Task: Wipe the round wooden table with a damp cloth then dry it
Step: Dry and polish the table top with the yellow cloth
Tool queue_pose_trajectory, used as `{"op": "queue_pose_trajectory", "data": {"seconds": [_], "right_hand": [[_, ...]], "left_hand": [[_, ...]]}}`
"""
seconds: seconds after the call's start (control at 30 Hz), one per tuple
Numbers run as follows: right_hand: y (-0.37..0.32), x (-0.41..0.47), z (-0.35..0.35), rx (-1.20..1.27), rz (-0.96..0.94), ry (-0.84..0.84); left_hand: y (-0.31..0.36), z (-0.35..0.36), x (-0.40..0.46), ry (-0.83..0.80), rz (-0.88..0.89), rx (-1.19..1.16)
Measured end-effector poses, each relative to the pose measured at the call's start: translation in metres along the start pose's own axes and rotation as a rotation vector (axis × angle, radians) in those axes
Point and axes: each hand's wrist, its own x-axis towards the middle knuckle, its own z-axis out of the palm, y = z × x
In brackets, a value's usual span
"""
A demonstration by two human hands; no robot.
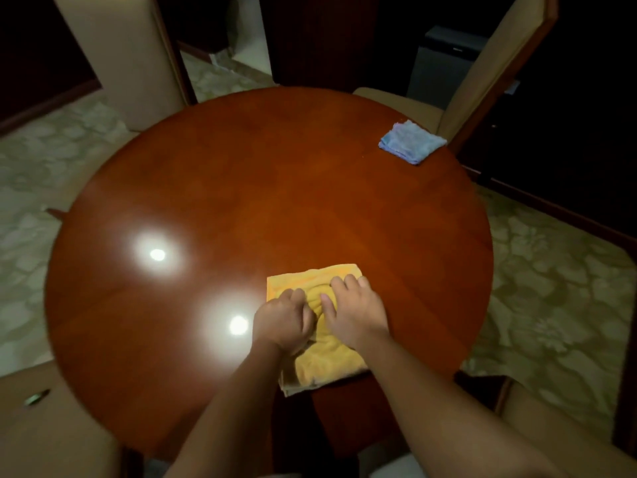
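A: Biggest first — what is there?

B: The table, round and glossy, with two ceiling lights mirrored near its left side. Chairs stand around it on pale patterned carpet.

A: And on it?

B: Two cloths. The yellow cloth lies folded at the near edge, one corner hanging just over the rim. The blue cloth sits folded at the far right edge, well apart — probably parked there so it stays out of the way until its turn.

A: Which one is damp?

B: I cannot tell from here.

A: The hands?

B: Both are on the yellow cloth, side by side. The left hand has its fingers curled into the fabric, bunching a ridge of it. The right hand lies flatter, its fingers only slightly bent and pressing down, with nothing gripped.

A: Why both hands?

B: My guess is that one gathers the cloth while the other pins it, so it keeps its fold and spreads pressure while wiping.
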Motion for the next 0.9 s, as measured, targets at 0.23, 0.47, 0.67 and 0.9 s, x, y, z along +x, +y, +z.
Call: {"op": "queue_pose_trajectory", "data": {"seconds": [0.23, 0.47, 0.67, 0.9], "right_hand": [[0.001, 0.014, 0.0, 0.031, -0.044, 0.022], [0.009, 0.072, -0.008, 0.025, -0.106, 0.002], [0.015, 0.132, -0.015, 0.027, -0.069, 0.011], [0.018, 0.2, -0.015, 0.073, -0.092, 0.099]], "left_hand": [[-0.004, 0.0, 0.006, 0.009, -0.024, -0.006], [-0.017, 0.007, 0.055, 0.128, -0.105, -0.008], [-0.031, 0.009, 0.113, 0.159, -0.128, -0.013], [-0.048, 0.01, 0.174, 0.242, -0.168, 0.011]]}}
